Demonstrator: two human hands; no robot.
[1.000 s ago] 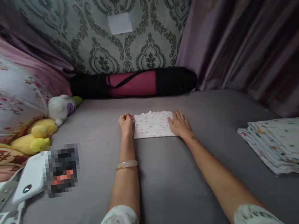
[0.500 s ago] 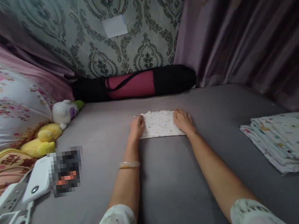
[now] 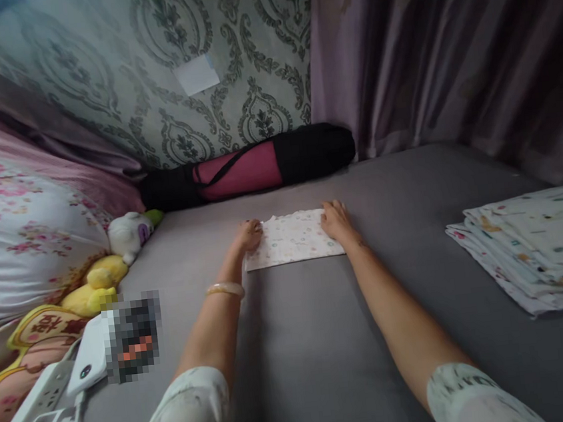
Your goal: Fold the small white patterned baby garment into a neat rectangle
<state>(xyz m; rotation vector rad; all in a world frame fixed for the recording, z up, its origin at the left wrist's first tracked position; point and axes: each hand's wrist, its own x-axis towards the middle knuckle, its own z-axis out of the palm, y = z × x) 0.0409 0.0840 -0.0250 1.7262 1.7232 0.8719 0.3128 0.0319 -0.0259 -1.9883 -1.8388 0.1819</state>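
Toward the far end of the grey bed [image 3: 315,342], a small folded cloth [image 3: 292,238] with a pale dotted print lies flat, a little short of the wall. The person's left hand [image 3: 250,234] rests at the cloth's left edge with its fingers curled down onto it; whether it pinches the fabric I cannot tell. The right hand [image 3: 337,222] lies open and flat on the cloth's right edge, palm down. A pale bangle [image 3: 225,289] sits on the left wrist.

Against the far edge, along the patterned wall, lies a rolled pink mat in a black bag [image 3: 249,169]. At the right edge sits a stack of folded printed cloths [image 3: 537,248], well apart from the hands. Along the left edge are a white plush toy [image 3: 127,232], a yellow plush toy [image 3: 93,289] and a floral pillow [image 3: 22,231], with a white power strip [image 3: 26,416] at the near left corner.
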